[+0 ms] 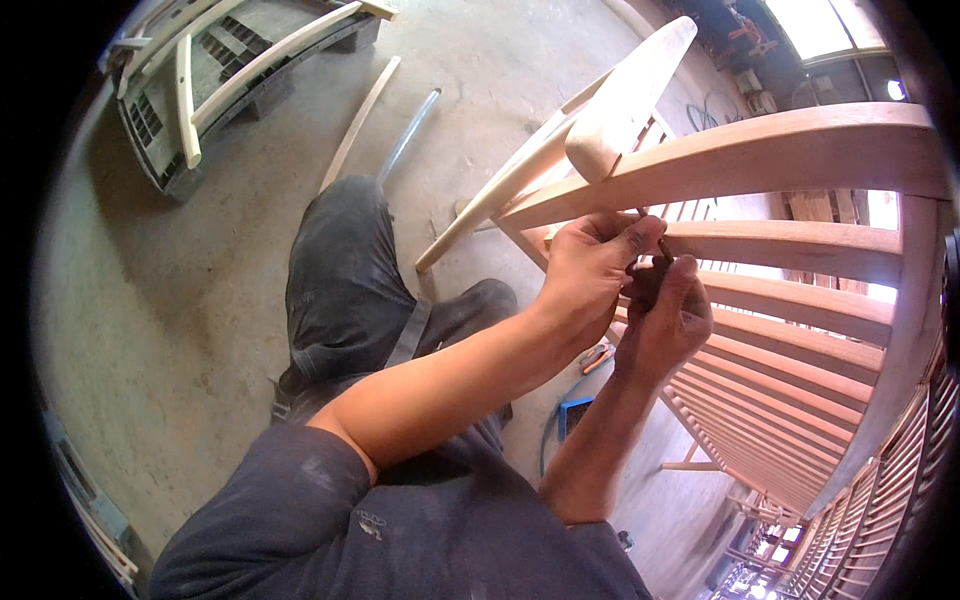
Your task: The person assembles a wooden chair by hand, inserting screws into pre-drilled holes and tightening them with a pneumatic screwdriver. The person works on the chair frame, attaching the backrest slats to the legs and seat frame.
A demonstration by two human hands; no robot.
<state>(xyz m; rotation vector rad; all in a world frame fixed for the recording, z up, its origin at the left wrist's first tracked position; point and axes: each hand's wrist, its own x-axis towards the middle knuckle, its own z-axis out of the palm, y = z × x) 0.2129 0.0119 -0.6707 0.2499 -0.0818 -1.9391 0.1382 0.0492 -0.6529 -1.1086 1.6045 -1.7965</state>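
Note:
Both of my hands are up against a slatted wooden bench frame (780,140), close together just under its thick top rail. My left hand (592,262) is closed, with thumb and forefinger pinched beside the rail. Right below it, my right hand (672,318) is closed too, its fingertips nearly meeting the left ones. A thin dark sliver shows between the fingertips, too small to name. The fingers cover most of it, and I cannot tell which hand grips it. A pale, rounded wooden armrest (635,95) sticks out from the frame beyond my hands.
A black pallet (175,180) with curved wooden pieces stands at the far left. On the concrete floor (200,330) lie a wooden strip (360,125) and a metal tube (410,135). A blue box (574,415) sits under my right forearm. More slatted frames (890,500) stand at the right.

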